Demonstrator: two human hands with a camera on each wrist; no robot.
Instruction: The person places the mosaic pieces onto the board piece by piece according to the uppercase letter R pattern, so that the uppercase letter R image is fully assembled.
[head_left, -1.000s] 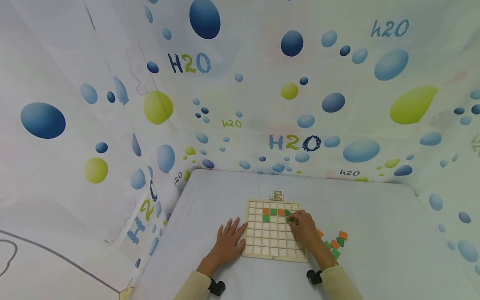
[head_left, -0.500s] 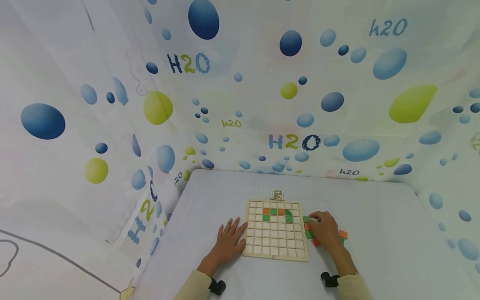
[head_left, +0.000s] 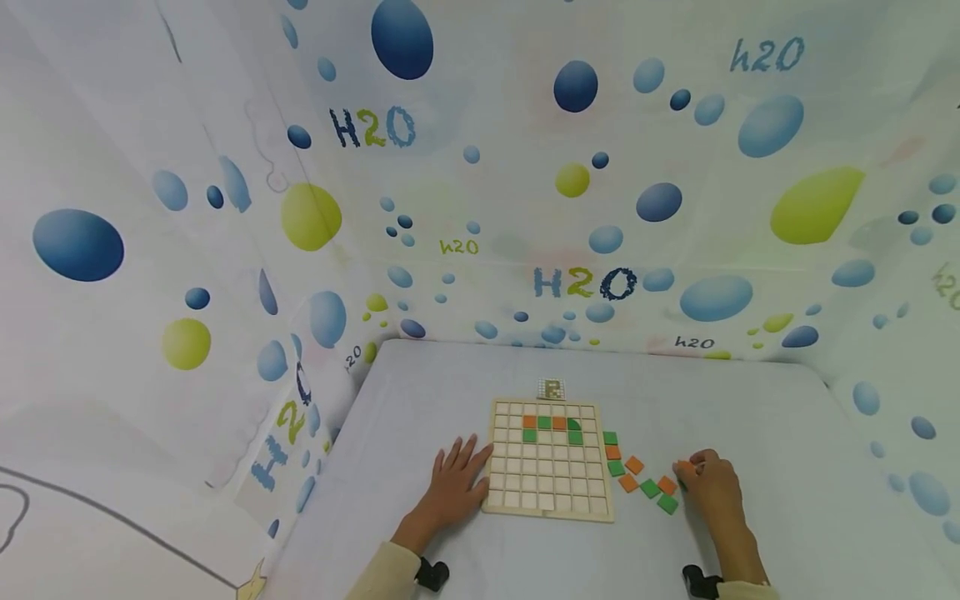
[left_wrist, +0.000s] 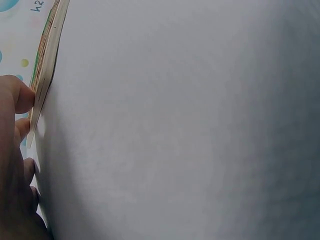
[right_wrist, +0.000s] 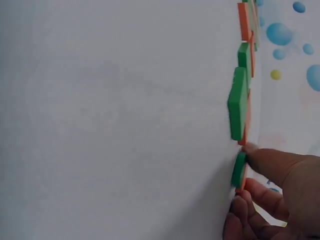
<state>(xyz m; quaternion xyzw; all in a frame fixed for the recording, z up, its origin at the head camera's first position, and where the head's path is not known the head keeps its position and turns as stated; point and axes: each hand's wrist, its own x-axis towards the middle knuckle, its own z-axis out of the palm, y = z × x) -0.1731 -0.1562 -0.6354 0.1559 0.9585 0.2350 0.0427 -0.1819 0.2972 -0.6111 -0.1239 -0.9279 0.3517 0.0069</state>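
My left hand (head_left: 455,477) rests spread with its fingertips on the left rim of a square wooden grid board (head_left: 512,500); the left wrist view shows the fingers along the board's edge (left_wrist: 49,65). To the right of the board, my right hand (head_left: 712,485) has its thumb and forefinger around an orange tile (head_left: 684,467) low over the table. A green tile (right_wrist: 239,171) sits against it, right at the thumb in the right wrist view, and is hidden by the hand in the head view. On the board lie orange and green tiles, including a round-cornered green piece (head_left: 573,425).
Several loose orange and green tiles, such as a green tile (head_left: 667,503) and an orange tile (head_left: 633,465), lie between the board and my right hand. A small pattern card (head_left: 551,389) stands beyond the board. A patterned cloth wall (head_left: 510,183) rises behind the white-covered table (head_left: 435,375).
My right hand has moved from the board's upper right, across the loose tiles, to the far right orange tile. It has left a round-cornered green piece on the board. My left hand stays put.
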